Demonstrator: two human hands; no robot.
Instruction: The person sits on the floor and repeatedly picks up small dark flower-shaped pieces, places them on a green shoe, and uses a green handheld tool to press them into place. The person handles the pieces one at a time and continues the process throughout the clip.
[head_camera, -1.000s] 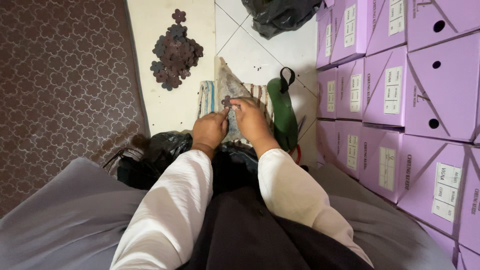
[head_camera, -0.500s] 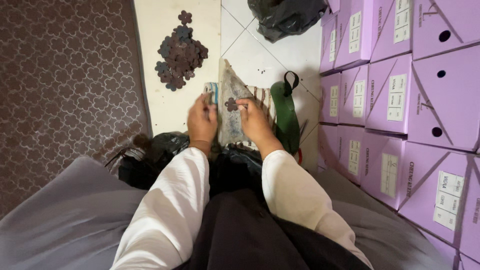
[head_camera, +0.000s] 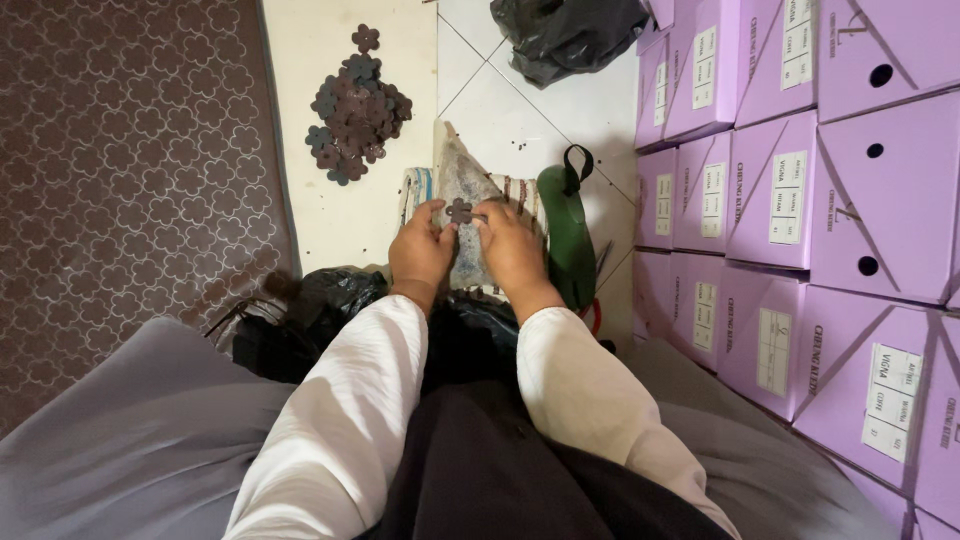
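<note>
My left hand (head_camera: 421, 246) and my right hand (head_camera: 512, 246) meet over a greyish cloth (head_camera: 462, 180) spread on the floor. Between their fingertips they pinch one small dark flower-shaped piece (head_camera: 459, 210). A heap of the same dark flower pieces (head_camera: 353, 106) lies on the pale floor, ahead and left of my hands. White sleeves cover both forearms.
Purple cardboard boxes (head_camera: 800, 190) are stacked along the right side. A green bottle-like object with a black loop (head_camera: 568, 225) lies just right of my right hand. Black plastic bags lie at the top (head_camera: 565, 35) and by my knees (head_camera: 320, 310). A patterned brown carpet (head_camera: 130, 170) covers the left.
My left hand has come back to the middle and joined the right hand on the flower piece. The camera has shifted slightly.
</note>
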